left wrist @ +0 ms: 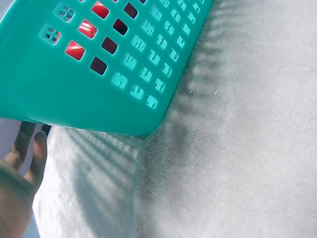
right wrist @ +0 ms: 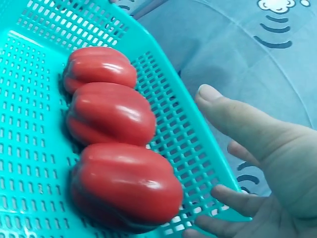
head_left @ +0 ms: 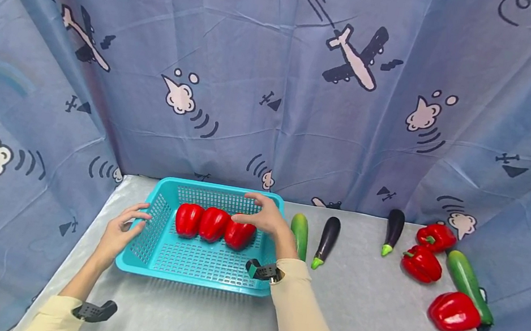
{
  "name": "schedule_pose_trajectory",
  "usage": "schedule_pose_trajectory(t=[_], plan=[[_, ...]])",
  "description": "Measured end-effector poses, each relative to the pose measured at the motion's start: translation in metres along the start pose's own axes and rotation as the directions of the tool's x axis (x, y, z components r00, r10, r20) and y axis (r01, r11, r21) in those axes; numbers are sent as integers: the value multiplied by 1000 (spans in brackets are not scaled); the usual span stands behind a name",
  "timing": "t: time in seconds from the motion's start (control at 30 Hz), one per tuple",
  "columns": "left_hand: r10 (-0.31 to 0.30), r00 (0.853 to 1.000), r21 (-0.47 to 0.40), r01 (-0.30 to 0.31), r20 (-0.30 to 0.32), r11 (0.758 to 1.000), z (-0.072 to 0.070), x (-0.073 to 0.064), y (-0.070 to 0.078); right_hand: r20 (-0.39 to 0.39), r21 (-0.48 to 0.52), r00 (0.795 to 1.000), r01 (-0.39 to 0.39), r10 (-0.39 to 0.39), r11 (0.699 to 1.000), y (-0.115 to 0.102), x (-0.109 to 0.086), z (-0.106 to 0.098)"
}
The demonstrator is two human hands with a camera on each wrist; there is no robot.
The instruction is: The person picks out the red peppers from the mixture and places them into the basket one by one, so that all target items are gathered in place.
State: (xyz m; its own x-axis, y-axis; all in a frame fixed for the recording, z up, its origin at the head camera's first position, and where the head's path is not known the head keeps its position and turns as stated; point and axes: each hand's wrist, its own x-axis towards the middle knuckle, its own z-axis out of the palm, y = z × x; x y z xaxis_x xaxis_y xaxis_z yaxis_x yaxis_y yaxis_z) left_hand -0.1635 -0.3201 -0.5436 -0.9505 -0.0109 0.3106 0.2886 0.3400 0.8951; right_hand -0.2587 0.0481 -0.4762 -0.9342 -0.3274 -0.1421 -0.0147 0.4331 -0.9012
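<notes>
Three red bell peppers (head_left: 212, 224) lie side by side in a turquoise plastic basket (head_left: 197, 280), toward its back wall. My right hand (head_left: 265, 217) is over the basket's right end, above the rightmost pepper (right wrist: 126, 186). In the right wrist view its thumb and fingers are spread apart with nothing between them. By the basket's left rim is my left hand (head_left: 118, 232), its fingertips at the edge and its fingers relaxed. The left wrist view shows the thumb (left wrist: 38, 153) clear of the basket wall; whether the other fingers touch the rim is hard to tell.
Right of the basket lie a cucumber (head_left: 300, 233) and an eggplant (head_left: 328, 240). Farther right are another eggplant (head_left: 393, 230), more red peppers (head_left: 422, 264) and a second cucumber (head_left: 469, 284). A patterned blue curtain (head_left: 234, 98) hangs behind the grey table (head_left: 349, 327).
</notes>
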Motion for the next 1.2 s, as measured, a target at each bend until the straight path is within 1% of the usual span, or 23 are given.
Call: schedule_pose_trajectory(t=[0.17,0.27,0.37,0.47,0.63,0.7,0.77,0.87,0.97,1.07,1.2], plan=[[-4,1000,11,3,6,1000,3,-2,26,48,84,997,64,-68,994,2,-1,-12],[-13,1000,15,13,10,1000,3,-1,28,72,133,992,90,-100,987,3,-3,-20],[-20,1000,23,19,12,1000,3,-1,28,74,161,988,123,-136,979,4,-6,-27],[-18,1000,26,18,10,999,2,0,25,62,185,984,155,-169,970,2,-9,-35],[-10,1000,25,10,5,1000,0,2,6,40,210,975,205,-218,956,3,-17,-51],[-14,1000,23,14,4,1000,-1,2,-2,39,218,973,216,-229,952,5,-20,-58],[-21,1000,31,20,7,999,-2,2,-6,41,223,973,215,-229,951,10,-24,-66],[-33,999,33,32,10,999,-2,2,-8,37,226,978,193,-206,955,17,-32,-77],[-38,999,30,38,11,999,-3,2,-7,24,228,982,175,-185,958,24,-40,-87],[-46,999,25,46,10,999,-2,2,-5,6,245,983,174,-181,954,32,-47,-97],[-44,999,49,43,9,998,-1,2,-5,-27,273,984,179,-179,945,42,-58,-108]])
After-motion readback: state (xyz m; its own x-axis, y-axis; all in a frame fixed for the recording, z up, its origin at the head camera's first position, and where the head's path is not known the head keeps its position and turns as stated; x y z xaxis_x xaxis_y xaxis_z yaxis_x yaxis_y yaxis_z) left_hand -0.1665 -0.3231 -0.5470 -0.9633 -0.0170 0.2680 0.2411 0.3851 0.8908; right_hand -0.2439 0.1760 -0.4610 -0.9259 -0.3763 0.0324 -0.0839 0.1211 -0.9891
